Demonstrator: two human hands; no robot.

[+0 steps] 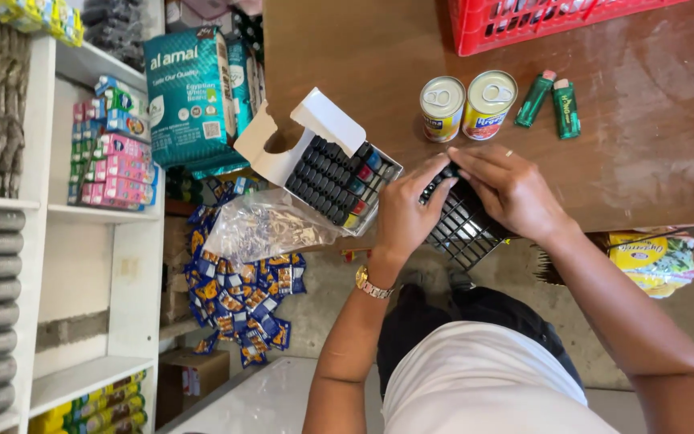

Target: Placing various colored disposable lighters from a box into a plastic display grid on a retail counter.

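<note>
Both my hands meet over a black plastic grid tray [463, 229] at the near edge of the brown counter [379, 56]. My left hand [407, 213] grips the tray's left side and, together with my right hand [508, 189], pinches a small dark lighter [437, 183] at the tray's top. Just left of them stands an open white display box [327, 161] filled with rows of lighters with black tops and coloured bodies. A gold watch is on my left wrist.
Two tins [466, 104] and two green lighters [552, 104] lie on the counter beyond my hands, with a red basket [524, 20] farther back. A clear plastic bag [263, 225] hangs left. White shelves [98, 213] with packets stand at far left.
</note>
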